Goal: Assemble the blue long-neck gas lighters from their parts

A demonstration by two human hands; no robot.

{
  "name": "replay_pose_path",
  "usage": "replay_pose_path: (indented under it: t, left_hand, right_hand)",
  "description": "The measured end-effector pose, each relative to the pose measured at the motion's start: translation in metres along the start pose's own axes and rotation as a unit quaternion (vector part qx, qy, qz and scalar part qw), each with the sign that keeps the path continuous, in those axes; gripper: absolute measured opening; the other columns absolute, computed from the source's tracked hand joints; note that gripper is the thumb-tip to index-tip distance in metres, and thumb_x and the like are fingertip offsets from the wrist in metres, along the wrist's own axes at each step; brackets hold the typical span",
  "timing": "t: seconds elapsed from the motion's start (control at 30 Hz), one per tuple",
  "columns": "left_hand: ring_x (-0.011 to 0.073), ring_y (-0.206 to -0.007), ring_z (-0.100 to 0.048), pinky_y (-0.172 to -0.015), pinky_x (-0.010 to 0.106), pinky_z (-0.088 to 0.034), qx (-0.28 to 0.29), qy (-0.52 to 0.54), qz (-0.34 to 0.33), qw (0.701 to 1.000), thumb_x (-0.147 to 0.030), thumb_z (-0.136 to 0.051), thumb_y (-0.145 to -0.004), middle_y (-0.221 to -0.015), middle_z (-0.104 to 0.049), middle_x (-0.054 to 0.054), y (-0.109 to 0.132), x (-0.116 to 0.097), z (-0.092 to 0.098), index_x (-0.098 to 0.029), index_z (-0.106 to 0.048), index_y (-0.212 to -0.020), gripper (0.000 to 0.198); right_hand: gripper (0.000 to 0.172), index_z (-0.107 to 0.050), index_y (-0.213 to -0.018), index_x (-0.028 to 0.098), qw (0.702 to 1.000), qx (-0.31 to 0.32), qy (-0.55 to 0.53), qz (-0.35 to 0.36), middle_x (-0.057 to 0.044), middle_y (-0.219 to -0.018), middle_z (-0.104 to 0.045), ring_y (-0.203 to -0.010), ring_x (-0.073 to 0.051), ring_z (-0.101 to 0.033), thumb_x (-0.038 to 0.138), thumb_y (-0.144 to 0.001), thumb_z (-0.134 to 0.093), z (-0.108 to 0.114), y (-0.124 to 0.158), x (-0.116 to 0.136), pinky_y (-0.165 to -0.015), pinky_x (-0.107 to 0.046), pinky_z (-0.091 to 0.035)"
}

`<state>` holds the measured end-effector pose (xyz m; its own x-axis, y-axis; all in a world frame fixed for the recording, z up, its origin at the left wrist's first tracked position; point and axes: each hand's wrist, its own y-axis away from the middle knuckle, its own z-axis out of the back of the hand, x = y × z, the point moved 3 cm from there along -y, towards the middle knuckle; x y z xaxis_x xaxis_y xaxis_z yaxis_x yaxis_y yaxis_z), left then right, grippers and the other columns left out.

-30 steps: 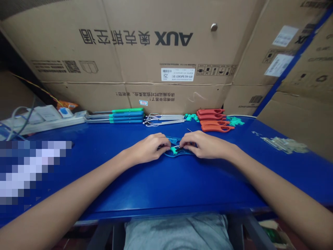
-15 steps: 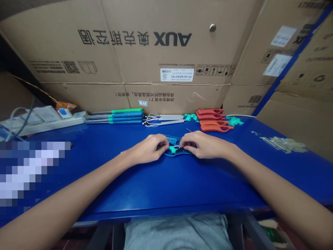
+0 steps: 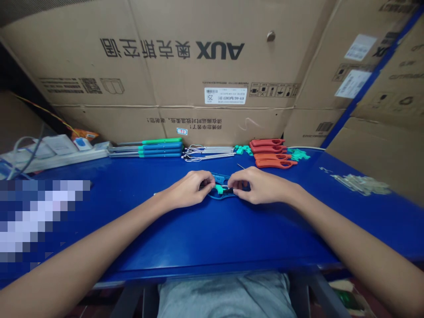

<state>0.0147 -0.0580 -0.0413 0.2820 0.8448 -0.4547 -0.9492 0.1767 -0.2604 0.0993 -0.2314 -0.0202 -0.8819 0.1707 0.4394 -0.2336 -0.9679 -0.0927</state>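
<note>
Two open halves of a blue lighter handle shell (image 3: 220, 178) lie on the blue table, partly covered by my hands. A green trigger piece (image 3: 219, 189) and a small black part (image 3: 228, 191) sit at the nearer half. My left hand (image 3: 195, 187) is closed in a pinch at the left of the trigger piece; what lies between its fingertips is hidden. My right hand (image 3: 253, 185) has thumb and forefinger closed at the black part's right end. A thin metal pin (image 3: 240, 166) shows just beyond my right hand.
Along the back lie blue and green long-nosed lighters (image 3: 160, 149), metal rods with wires (image 3: 212, 151), green pieces (image 3: 243, 149) and red-orange handles (image 3: 271, 152). Clear plastic parts (image 3: 362, 183) lie right. A power strip (image 3: 62, 157) sits left; a cardboard wall (image 3: 172, 92) stands behind.
My right hand has shifted slightly, its thumb and forefinger now further apart around the black part, more of which shows. My left hand stays almost where it was.
</note>
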Motion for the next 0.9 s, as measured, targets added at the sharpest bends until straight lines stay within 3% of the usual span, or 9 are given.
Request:
replay_pose_path:
  t: [0.4,0.67,0.9]
  left_hand:
    - [0.0108,-0.063,-0.055,-0.059,0.023,-0.04,-0.004,0.017,0.003,1.0,-0.029,-0.05,-0.088,-0.076,-0.064,0.0,0.0001,0.0015,-0.0002,-0.017,-0.061,-0.084,0.017]
    - [0.0143,-0.073,-0.057,-0.066,0.026,-0.042,0.016,-0.047,-0.017,0.999,-0.03,-0.055,-0.084,-0.083,-0.064,0.002,0.0002,0.0004,0.004,-0.017,-0.063,-0.085,0.015]
    - [0.0155,-0.078,-0.057,-0.07,0.027,-0.043,0.021,-0.042,-0.02,0.999,-0.028,-0.053,-0.086,-0.084,-0.063,0.003,-0.0006,0.001,0.0056,-0.017,-0.063,-0.084,0.015]
  right_hand:
    - [0.017,-0.065,-0.093,0.015,1.0,-0.01,0.004,-0.003,-0.004,-0.082,-0.068,-0.069,-0.013,-0.059,0.014,-0.082,-0.053,0.0,0.0005,0.0002,-0.064,-0.023,-0.043]
    - [0.014,-0.066,-0.089,0.015,1.0,-0.024,0.007,0.008,-0.004,-0.083,-0.068,-0.071,-0.012,-0.058,0.012,-0.081,-0.054,0.0005,-0.0008,0.0024,-0.066,-0.023,-0.044]
    - [0.014,-0.067,-0.088,0.016,1.0,-0.014,0.002,0.003,-0.004,-0.085,-0.069,-0.071,-0.012,-0.059,0.013,-0.081,-0.055,-0.0024,-0.0024,0.0001,-0.065,-0.023,-0.044]
